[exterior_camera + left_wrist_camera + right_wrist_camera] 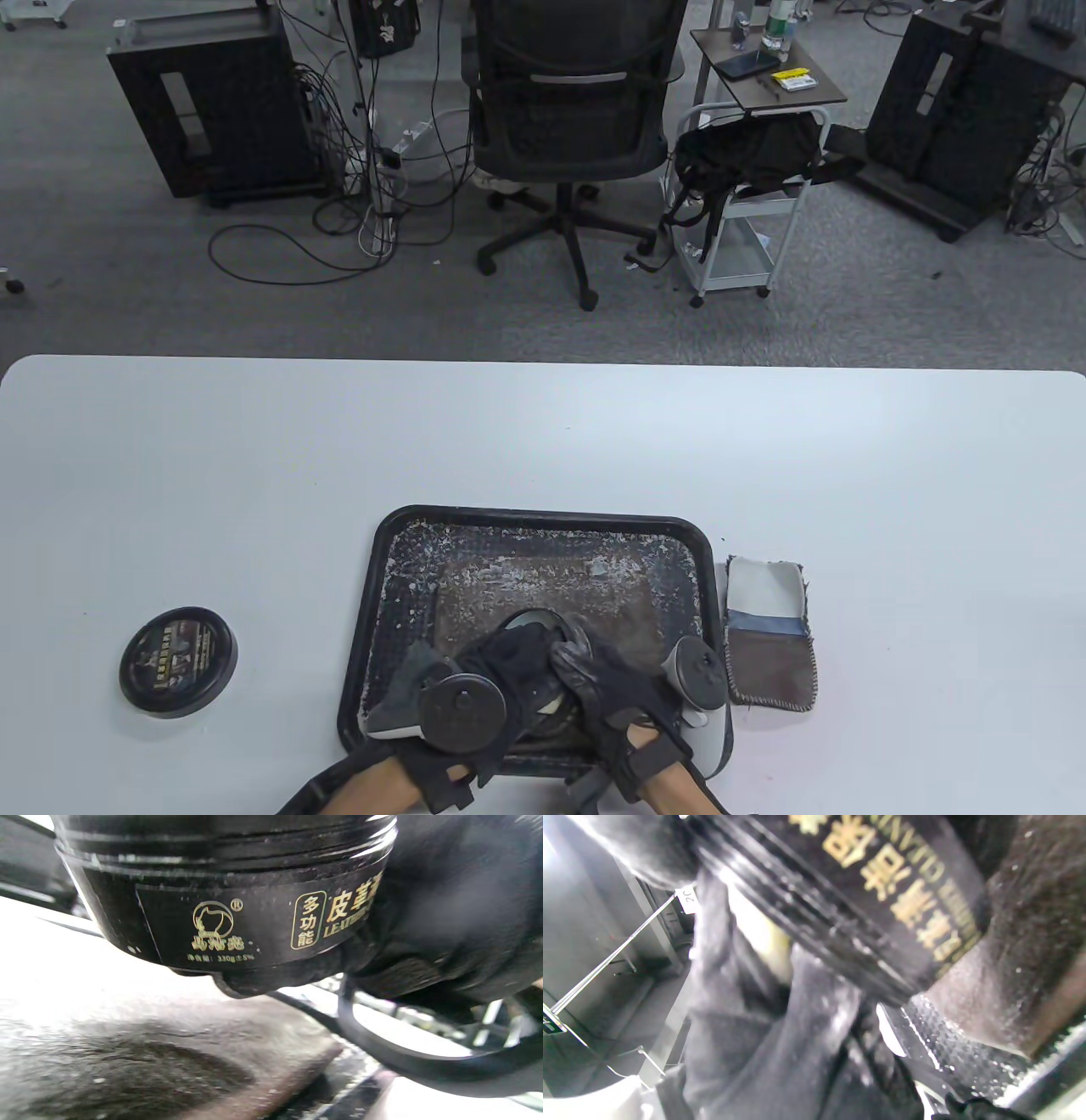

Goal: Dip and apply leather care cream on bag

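Note:
A brown leather bag (543,590) lies in a black tray (373,611), dusted with white specks. Both hands hover over the tray's near half. My right hand (585,666) grips the open black jar of care cream (533,622) and holds it tilted just above the bag. The jar's gold label shows in the left wrist view (237,912) and the right wrist view (882,899). My left hand (501,666) is beside the jar and holds a grey cloth (397,700), which hangs next to the jar in the right wrist view (763,1035). The bag also shows below the jar (127,1060).
The jar's black lid (178,662) lies on the white table left of the tray. A small fabric and leather swatch (769,632) lies right of the tray. The bag's black strap (382,1052) loops near the jar. An office chair (568,127) stands beyond the table.

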A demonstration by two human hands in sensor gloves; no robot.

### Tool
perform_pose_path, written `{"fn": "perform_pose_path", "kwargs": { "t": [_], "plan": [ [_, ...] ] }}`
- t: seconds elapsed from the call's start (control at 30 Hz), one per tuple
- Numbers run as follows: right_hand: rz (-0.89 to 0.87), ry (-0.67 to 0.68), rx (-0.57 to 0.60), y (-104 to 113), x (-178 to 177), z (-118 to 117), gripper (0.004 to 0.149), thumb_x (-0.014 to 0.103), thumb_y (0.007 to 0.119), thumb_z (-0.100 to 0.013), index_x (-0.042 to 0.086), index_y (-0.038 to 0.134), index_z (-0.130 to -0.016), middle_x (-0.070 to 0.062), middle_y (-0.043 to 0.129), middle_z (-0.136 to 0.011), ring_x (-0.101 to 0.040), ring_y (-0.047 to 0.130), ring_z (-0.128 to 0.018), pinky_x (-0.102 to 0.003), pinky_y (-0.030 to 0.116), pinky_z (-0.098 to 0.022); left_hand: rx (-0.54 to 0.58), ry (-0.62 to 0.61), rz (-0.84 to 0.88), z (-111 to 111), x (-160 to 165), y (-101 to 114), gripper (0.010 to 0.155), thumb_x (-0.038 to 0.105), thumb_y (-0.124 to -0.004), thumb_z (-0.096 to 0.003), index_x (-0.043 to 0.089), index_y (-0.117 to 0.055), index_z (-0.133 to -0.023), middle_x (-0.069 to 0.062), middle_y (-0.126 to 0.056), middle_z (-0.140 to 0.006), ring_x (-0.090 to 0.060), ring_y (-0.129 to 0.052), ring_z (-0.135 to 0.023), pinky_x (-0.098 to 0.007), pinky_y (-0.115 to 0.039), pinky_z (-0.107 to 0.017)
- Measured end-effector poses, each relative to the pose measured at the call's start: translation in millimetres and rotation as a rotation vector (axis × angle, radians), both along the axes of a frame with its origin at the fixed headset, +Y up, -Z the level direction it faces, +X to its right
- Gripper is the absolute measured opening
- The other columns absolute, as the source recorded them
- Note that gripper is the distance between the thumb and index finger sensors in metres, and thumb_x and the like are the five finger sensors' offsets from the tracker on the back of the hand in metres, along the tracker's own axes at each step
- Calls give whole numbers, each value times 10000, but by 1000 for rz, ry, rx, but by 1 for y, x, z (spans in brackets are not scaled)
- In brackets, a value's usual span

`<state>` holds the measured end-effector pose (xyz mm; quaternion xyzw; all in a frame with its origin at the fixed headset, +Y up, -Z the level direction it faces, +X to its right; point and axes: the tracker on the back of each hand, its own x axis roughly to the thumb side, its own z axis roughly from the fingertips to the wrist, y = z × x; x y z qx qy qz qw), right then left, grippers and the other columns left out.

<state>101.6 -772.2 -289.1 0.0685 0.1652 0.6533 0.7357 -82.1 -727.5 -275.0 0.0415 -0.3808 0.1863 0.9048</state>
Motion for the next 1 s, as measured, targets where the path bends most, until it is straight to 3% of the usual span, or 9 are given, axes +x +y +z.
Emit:
{"fn": "perform_pose_path", "kwargs": {
  "t": [0.13, 0.27, 0.43, 0.63, 0.83, 1.0],
  "plan": [
    [153, -74, 50, 7, -5, 6, 965, 494, 791, -476, -118, 298, -1036, -453, 498, -933, -675, 697, -776, -662, 740, -512, -22, 158, -11, -5, 4, -5, 572, 354, -706, -460, 168, -558, -981, -123, -565, -1042, -389, -658, -888, -498, -690, -603],
    [262, -107, 65, 9, -8, 10, 964, 492, 798, -467, -137, 329, -1027, -464, 526, -914, -679, 722, -753, -662, 759, -490, -222, 250, 77, -10, 2, -13, 583, 362, -708, -463, 120, -550, -970, -170, -577, -1004, -417, -682, -843, -482, -720, -561],
    [266, -102, 66, 8, -6, 9, 961, 486, 799, -468, -143, 324, -1017, -471, 520, -904, -683, 720, -749, -664, 757, -488, -277, 172, 119, -16, -1, -16, 614, 358, -741, -444, 125, -550, -979, -171, -545, -1021, -428, -636, -855, -487, -684, -593],
    [193, -91, 39, 6, 1, 6, 953, 501, 789, -472, -126, 333, -1027, -453, 536, -911, -664, 737, -753, -650, 766, -489, -190, 4, 117, -11, -1, -14, 597, 316, -767, -432, 226, -569, -988, -36, -489, -1089, -369, -530, -947, -523, -570, -673],
    [169, -81, 23, 9, 12, 2, 929, 524, 788, -476, -114, 404, -1032, -429, 600, -912, -644, 789, -742, -639, 783, -479, -102, -116, 105, -6, -1, -4, 554, 289, -781, -412, 274, -673, -956, 27, -586, -1075, -316, -570, -963, -516, -561, -691],
    [179, -175, 84, 20, 32, -4, 932, 545, 776, -479, -102, 408, -1038, -407, 620, -922, -611, 815, -749, -607, 801, -486, -3, -58, 132, 0, -6, 7, 541, 290, -771, -411, 255, -704, -947, -17, -664, -1041, -328, -669, -912, -509, -617, -665]
  ]
}}
